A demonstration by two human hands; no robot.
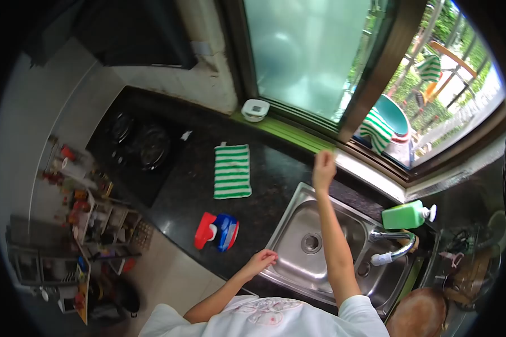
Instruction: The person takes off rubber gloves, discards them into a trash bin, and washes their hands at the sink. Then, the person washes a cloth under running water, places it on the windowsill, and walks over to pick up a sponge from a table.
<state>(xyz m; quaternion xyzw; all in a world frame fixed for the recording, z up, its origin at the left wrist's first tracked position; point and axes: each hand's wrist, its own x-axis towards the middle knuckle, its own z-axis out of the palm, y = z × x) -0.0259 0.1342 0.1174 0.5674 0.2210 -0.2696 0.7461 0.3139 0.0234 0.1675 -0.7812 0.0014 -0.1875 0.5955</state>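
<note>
My right hand [324, 168] is raised over the back edge of the sink, by the window sill, its fingers bunched together; what they hold, if anything, is too small to make out. My left hand [260, 262] is at the front left rim of the steel sink [298, 247], fingers curled, with nothing that I can make out in it. On the black counter [180, 196] a green-and-white striped cloth [232, 172] lies flat. Nearer the front edge stands a spray bottle with a red top [204, 230] and blue body [226, 232].
A faucet [396, 238] reaches over the sink's right side, with a green soap bottle [403, 215] behind it. A white container [255, 110] sits by the window. The stove [140, 146] is far left, a round brown board [419, 314] lower right.
</note>
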